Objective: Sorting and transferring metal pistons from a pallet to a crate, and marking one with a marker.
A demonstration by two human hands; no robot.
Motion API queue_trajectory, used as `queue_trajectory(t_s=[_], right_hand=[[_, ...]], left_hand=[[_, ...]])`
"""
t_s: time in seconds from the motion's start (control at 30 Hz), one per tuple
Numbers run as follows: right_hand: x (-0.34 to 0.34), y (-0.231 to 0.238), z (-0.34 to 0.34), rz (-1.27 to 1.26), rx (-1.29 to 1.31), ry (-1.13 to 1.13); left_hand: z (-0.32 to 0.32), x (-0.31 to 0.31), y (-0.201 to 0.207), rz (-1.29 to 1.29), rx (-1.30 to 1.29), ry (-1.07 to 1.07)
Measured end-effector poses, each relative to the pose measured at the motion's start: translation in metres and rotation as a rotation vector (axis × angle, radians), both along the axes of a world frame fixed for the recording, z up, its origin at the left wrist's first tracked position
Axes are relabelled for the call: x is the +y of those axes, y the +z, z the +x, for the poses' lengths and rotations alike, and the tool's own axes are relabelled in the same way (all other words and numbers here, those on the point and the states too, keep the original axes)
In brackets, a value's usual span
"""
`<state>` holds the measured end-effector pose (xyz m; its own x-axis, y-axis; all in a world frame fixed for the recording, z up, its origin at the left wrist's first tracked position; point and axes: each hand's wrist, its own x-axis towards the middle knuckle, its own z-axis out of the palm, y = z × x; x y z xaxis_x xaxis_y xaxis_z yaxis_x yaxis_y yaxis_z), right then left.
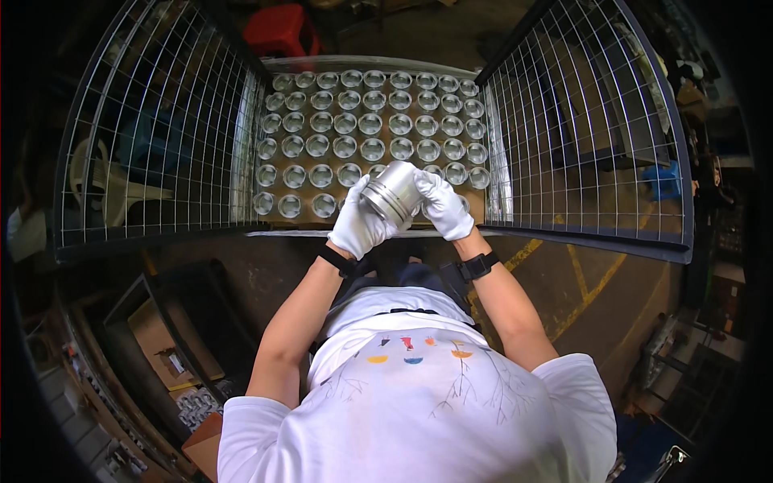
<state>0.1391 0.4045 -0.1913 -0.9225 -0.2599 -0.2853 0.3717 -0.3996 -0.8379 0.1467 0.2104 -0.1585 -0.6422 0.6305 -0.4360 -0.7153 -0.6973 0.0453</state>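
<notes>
A silver metal piston [392, 193] with ring grooves round one end is held up tilted between my two white-gloved hands. My left hand [355, 221] wraps its lower left side, fingers curled against the metal. On the upper right side my right hand [442, 203] grips it, fingers bent round the edge. Below and beyond stand rows of similar pistons [372, 124] on a brown cardboard sheet [306, 183] inside a wire cage. My hands and the held piston hide part of the nearest rows.
Wire mesh side panels with dark frames rise at the left [157, 121] and right [576, 121]. A red plastic stool [280, 30] stands beyond the cage, a pale chair [121, 185] behind the left mesh. Racks with metal parts [197, 406] lie at lower left. Yellow lines [576, 274] mark the floor.
</notes>
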Motion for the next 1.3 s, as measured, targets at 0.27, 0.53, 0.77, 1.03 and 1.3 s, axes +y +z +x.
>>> queue_trajectory(t_s=[0.27, 0.53, 0.77, 1.03, 1.3], right_hand=[[-0.008, 0.015, 0.008, 0.000, -0.058, -0.068], [0.013, 0.048, -0.002, 0.989, 0.790, 0.138], [0.003, 0.045, 0.001, 1.009, 0.778, 0.129], [-0.018, 0.016, -0.001, 0.458, 0.103, 0.043], [-0.028, 0.036, -0.007, 0.500, -0.009, 0.008]], left_hand=[[0.013, 0.003, -0.008, -0.593, 0.296, 0.179], [0.003, -0.015, 0.012, -0.122, 0.121, 0.011], [0.004, -0.017, 0.019, -0.077, 0.063, -0.043], [0.013, -0.021, -0.003, -0.441, 0.137, -0.055], [0.030, -0.054, -0.008, -0.243, 0.074, -0.055]])
